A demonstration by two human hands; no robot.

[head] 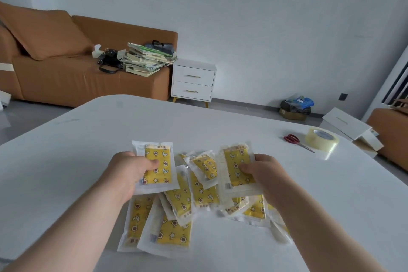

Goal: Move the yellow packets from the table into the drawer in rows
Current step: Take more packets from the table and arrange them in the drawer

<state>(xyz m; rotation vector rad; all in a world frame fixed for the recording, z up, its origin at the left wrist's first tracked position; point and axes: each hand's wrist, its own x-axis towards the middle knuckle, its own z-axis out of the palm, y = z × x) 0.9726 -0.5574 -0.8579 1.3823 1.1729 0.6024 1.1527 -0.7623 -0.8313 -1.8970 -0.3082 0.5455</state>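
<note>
Several yellow packets in clear wrappers lie in a loose overlapping pile (183, 201) on the white table (66, 161). My left hand (128, 172) grips one yellow packet (161, 161) by its left side, lifted a little above the pile. My right hand (262, 172) grips another yellow packet (234, 161) by its right side, thumb on top. A white two-drawer cabinet (193, 83) stands across the room by the wall, both drawers closed.
Red-handled scissors (295, 140) and a roll of clear tape (322, 139) lie at the table's right. A brown sofa (66, 73) with books and a black bag is at the back left. White boxes (346, 123) and a bin sit on the floor right.
</note>
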